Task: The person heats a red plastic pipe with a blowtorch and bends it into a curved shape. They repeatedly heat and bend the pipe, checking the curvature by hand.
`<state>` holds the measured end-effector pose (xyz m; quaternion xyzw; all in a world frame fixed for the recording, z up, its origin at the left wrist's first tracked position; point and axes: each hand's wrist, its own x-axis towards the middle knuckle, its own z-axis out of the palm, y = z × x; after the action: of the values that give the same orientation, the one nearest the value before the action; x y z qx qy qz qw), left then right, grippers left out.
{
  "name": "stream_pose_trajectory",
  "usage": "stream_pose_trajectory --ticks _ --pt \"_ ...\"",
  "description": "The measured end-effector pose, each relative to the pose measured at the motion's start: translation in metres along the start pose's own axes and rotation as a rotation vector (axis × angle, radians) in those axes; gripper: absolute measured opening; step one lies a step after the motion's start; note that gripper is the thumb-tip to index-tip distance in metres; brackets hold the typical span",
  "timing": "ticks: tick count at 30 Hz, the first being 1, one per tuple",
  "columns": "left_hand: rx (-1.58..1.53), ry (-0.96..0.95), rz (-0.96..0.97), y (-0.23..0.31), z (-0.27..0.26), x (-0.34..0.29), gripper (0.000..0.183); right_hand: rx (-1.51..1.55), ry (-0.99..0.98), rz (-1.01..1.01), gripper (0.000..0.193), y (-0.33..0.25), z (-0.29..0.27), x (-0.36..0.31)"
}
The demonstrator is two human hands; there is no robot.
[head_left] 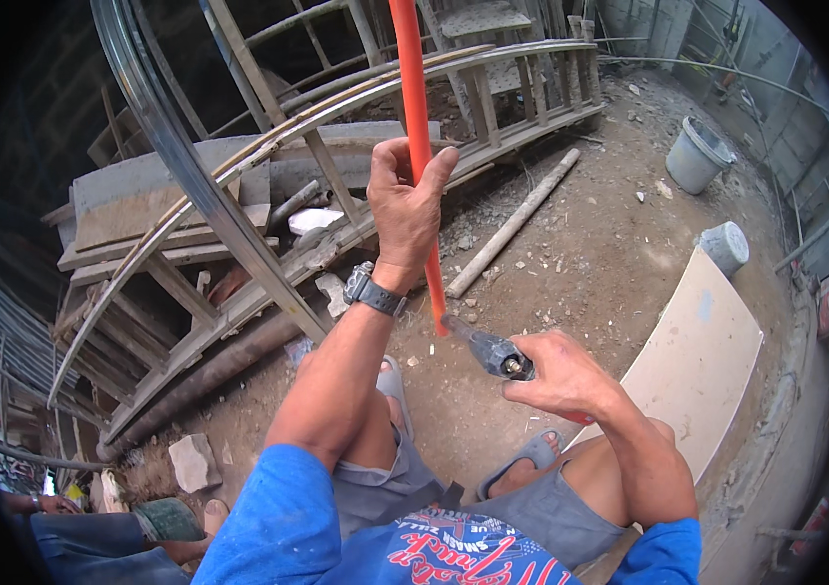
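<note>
My left hand, with a dark watch on its wrist, is closed around a long orange pipe. The pipe runs down from the top of the view past my palm, and its lower end hangs above the dirt between my knees. In my right hand is a handheld gas torch with a dark body and a brass fitting. Its metal nozzle points at the pipe's lower end, close beside it. No flame can be made out. A bit of red shows below my right hand.
A wooden ladder lies along the left, with metal channels leaning across it. A pale board, a grey bucket and a smaller pail stand right. A pole lies ahead. Another person sits lower left, near a stone.
</note>
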<state>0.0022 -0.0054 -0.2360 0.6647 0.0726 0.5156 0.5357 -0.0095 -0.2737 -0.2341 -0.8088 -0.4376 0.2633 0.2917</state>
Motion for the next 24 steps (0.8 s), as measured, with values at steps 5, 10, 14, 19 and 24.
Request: stream_pose_trajectory --ticks 5,10,14,19,24 --pt "-0.079 0.003 -0.003 0.004 0.000 -0.002 0.037 0.198 0.101 0.078 0.032 -0.008 -0.011 0.001" --pt "-0.066 -0.019 -0.013 0.003 0.002 -0.003 0.035 0.030 0.048 -0.056 0.033 0.006 -0.001 0.000" --pt "-0.093 -0.023 -0.023 0.000 -0.001 -0.004 0.035 0.165 0.122 0.026 0.033 -0.006 -0.007 0.001" --pt "-0.137 -0.021 0.028 -0.002 -0.001 -0.003 0.032 -0.080 -0.079 0.073 0.036 -0.006 -0.013 -0.001" --pt "-0.099 -0.026 -0.053 0.003 -0.002 -0.001 0.034 0.005 0.052 0.187 0.037 0.006 -0.013 -0.002"
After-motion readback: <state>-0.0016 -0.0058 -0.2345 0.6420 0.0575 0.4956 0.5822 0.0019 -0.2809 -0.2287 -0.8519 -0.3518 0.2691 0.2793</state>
